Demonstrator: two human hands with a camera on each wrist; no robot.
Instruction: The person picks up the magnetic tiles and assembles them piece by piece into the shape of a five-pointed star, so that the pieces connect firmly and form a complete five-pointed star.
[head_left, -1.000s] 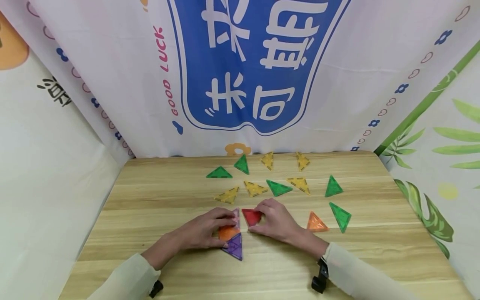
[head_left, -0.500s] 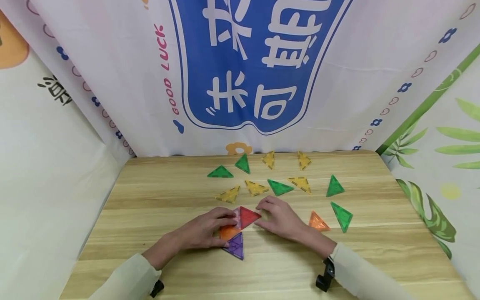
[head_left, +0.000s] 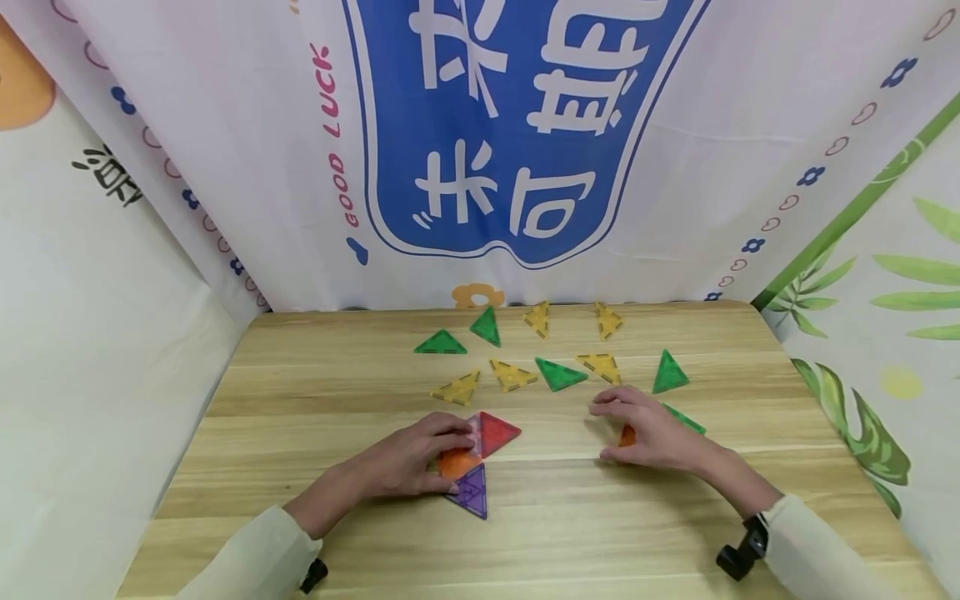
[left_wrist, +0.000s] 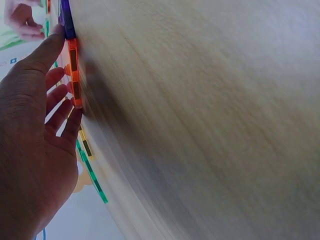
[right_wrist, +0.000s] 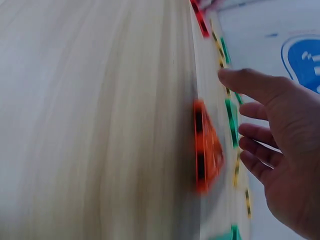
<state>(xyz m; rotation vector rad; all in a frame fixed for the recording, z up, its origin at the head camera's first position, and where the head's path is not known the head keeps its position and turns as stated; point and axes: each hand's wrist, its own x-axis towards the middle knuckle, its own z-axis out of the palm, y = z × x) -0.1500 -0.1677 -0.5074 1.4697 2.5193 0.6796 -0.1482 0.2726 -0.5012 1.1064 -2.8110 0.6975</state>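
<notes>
2 orange triangles (head_left: 459, 465) (head_left: 627, 435) (1 at each hand (head_left: 411, 460) (head_left: 654, 431))

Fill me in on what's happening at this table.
A person is working with flat triangular tiles on a wooden table. The left hand rests on a small group: an orange tile, a pink tile and a purple tile, with a red tile right beside the pink one. The right hand hangs by a loose orange tile, not gripping it. Green tiles and yellow tiles lie scattered toward the back and right.
</notes>
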